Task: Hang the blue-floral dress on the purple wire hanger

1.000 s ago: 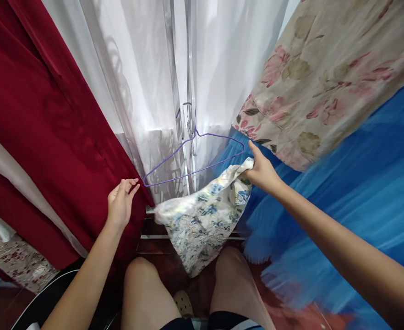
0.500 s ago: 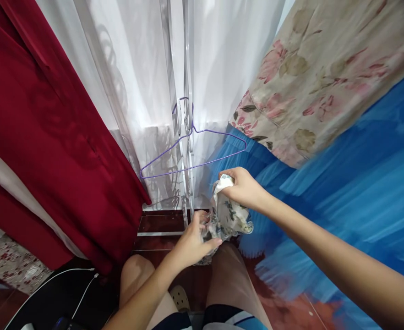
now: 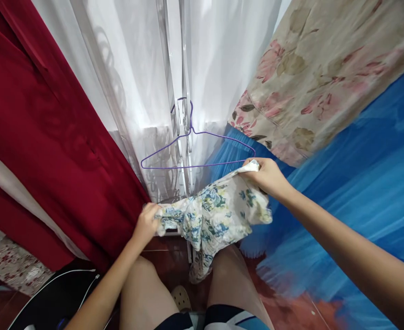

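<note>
A white garment with a blue, green and yellow floral print is stretched between both hands, above the knees. Its exact kind is unclear, since it is bunched and folded. At its left end my left hand is closed on the gathered fabric. The upper right edge is pinched between the thumb and fingers of my right hand. Just above the cloth hangs a purple wire hanger, hooked on a white metal rack; nothing is on the hanger. My right hand is close to the hanger's right corner.
Dark red fabric hangs on the left and white curtains behind the rack. To the right are a beige floral cloth and blue tulle. A black round surface with white cables stands at lower left. A beige clog is below.
The bunched garment has been spread out sideways. My left hand moved left and closed on its end, while my right hand moved right and slightly up with the other edge.
</note>
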A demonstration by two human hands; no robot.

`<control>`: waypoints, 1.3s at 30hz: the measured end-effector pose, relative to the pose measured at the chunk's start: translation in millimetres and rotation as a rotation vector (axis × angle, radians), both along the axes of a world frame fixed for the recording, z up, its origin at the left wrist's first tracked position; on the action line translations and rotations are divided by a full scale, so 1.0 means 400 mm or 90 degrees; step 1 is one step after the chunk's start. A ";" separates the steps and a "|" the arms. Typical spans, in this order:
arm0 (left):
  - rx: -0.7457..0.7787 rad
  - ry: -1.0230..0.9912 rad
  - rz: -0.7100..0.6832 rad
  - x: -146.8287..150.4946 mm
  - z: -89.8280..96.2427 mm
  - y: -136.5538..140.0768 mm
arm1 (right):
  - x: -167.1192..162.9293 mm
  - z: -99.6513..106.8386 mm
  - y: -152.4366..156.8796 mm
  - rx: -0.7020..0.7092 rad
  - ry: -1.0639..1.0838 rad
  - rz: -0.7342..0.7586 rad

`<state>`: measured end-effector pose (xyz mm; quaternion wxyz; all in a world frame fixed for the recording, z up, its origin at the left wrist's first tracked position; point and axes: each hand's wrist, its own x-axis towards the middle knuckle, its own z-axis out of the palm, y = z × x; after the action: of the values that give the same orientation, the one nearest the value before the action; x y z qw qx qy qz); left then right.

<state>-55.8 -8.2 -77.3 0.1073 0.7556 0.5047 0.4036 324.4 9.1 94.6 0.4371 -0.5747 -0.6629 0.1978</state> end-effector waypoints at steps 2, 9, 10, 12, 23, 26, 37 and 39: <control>0.044 0.021 0.029 -0.072 0.052 0.052 | 0.010 -0.023 0.030 0.056 -0.005 -0.006; -0.035 -0.107 -0.002 -0.178 0.204 0.227 | -0.045 -0.025 0.089 0.156 -0.069 0.029; -0.036 -0.132 -0.012 -0.177 0.226 0.243 | -0.048 -0.015 0.100 0.164 -0.076 0.016; -0.049 -0.219 -0.050 -0.164 0.270 0.262 | -0.047 0.004 0.124 0.195 -0.102 -0.008; -0.147 -0.279 -0.121 -0.178 0.412 0.213 | -0.013 0.037 0.150 0.165 -0.211 0.021; -0.094 -0.072 -0.107 -0.200 0.431 0.189 | -0.011 0.037 0.141 0.177 -0.215 0.019; 0.160 0.116 0.003 -0.186 0.411 0.202 | -0.012 0.036 0.122 0.189 -0.181 0.039; 0.168 0.094 0.005 -0.169 0.411 0.233 | -0.011 0.041 0.119 0.194 -0.183 0.039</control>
<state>-123.3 85.0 87.0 -0.0321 0.7888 0.4566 0.4101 320.2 56.8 111.1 0.4139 -0.5034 -0.7581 0.0243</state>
